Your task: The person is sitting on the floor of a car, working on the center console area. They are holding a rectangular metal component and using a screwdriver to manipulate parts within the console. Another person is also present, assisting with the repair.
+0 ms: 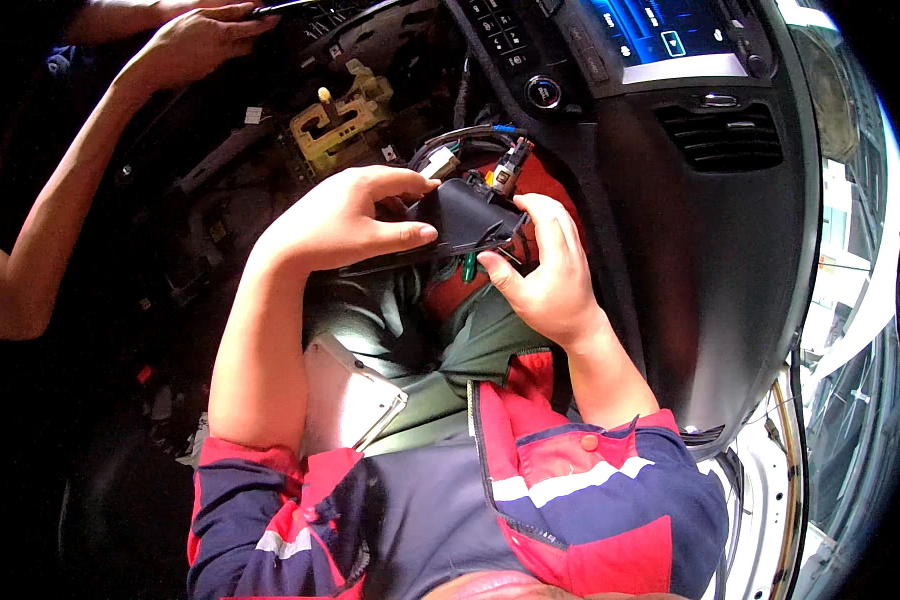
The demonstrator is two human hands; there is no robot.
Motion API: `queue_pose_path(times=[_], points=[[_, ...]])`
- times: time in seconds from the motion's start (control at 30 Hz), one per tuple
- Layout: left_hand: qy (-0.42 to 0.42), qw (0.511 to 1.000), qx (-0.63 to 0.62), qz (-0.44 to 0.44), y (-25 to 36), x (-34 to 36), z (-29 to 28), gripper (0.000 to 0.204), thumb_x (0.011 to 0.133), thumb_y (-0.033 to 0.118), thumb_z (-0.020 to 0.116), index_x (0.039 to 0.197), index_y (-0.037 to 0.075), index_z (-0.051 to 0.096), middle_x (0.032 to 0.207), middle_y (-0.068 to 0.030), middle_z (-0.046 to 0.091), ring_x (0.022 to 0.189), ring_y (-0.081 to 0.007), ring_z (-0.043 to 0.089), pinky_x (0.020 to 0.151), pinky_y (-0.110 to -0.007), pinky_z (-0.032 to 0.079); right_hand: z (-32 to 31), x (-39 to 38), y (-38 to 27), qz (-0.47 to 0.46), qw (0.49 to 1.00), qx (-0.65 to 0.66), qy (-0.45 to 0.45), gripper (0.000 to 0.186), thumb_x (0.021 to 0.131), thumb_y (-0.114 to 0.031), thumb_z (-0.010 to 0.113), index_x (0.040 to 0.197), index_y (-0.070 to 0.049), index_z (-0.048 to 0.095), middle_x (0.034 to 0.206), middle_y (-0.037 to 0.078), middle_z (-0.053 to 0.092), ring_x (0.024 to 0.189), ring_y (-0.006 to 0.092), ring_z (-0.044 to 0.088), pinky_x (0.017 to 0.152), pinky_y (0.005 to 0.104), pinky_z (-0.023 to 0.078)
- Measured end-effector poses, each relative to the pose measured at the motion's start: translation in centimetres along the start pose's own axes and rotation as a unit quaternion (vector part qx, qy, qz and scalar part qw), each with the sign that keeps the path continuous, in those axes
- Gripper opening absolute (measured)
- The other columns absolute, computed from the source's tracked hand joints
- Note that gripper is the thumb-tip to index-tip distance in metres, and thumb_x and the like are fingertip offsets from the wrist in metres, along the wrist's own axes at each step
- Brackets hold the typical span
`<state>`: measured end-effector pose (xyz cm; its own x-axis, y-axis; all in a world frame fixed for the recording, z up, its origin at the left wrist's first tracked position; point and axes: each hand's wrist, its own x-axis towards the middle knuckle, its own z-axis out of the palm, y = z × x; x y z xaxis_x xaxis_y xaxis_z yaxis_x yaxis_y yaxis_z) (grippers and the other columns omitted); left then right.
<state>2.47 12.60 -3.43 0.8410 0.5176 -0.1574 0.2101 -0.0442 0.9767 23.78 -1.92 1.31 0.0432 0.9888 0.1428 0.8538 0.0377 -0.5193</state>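
Both my hands hold a black plastic trim piece [460,217] above my lap. My left hand [345,215] is closed on its left side, with the thumb on the near face and the fingers over the far edge. My right hand [550,272] pinches the right end between thumb and fingers. Behind the piece stand a cable connector [510,165] and a white connector [438,163]; whether they are plugged into it, I cannot tell. Under its near edge hangs a small green part [469,267]. The piece's underside is hidden.
At the upper left, another person's hand [195,45] holds a thin tool. A yellowish metal bracket [335,125] sits in the stripped dark car interior. To the right lies the black dashboard [700,240] with an air vent [720,137], a round knob [543,93] and a lit screen [670,30].
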Motion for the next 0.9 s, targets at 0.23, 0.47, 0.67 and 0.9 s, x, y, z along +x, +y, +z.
queue_pose_path(times=[0.23,0.47,0.67,0.9], points=[[0.148,0.980,-0.083,-0.106,-2.3,1.0,-0.8,0.026,0.092,0.023,0.063,0.099,-0.002,0.063,0.084,0.0005,0.061,0.078,-0.0075,0.052,0.071,-0.024,0.044,-0.9,1.7,2.1,-0.122,0.993,-0.001,-0.001,0.032,0.067,-0.003,0.070,0.098,0.000,0.063,0.094,0.012,0.064,0.087,0.0307,0.062,0.082,0.0412,0.048],[-0.094,0.975,-0.014,-0.199,-0.2,0.9,0.0,0.041,0.097,0.038,0.048,0.109,0.002,0.061,0.088,-0.0122,0.064,0.083,-0.0220,0.061,0.079,-0.035,0.048,-3.8,2.3,2.3,-0.176,0.981,-0.030,-0.076,0.029,0.065,-0.001,0.071,0.093,-0.001,0.063,0.093,0.012,0.063,0.085,0.0298,0.062,0.079,0.0398,0.050],[-0.159,0.976,0.102,-0.105,1.5,0.5,-0.3,0.047,0.090,0.042,0.057,0.110,-0.001,0.060,0.091,-0.0217,0.066,0.088,-0.0347,0.064,0.076,-0.041,0.049,-4.5,3.2,1.2,-0.148,0.981,-0.070,-0.106,0.020,0.063,-0.001,0.067,0.081,-0.002,0.058,0.084,0.011,0.059,0.079,0.0296,0.060,0.072,0.0394,0.050],[-0.162,0.975,0.120,-0.096,2.1,0.1,-1.4,0.057,0.085,0.047,0.064,0.113,-0.003,0.059,0.085,-0.0232,0.065,0.082,-0.0356,0.065,0.071,-0.040,0.050,-3.3,3.0,1.5,-0.142,0.985,-0.068,-0.070,0.022,0.055,0.001,0.065,0.072,-0.004,0.052,0.077,0.011,0.055,0.072,0.0307,0.057,0.063,0.0397,0.048]])
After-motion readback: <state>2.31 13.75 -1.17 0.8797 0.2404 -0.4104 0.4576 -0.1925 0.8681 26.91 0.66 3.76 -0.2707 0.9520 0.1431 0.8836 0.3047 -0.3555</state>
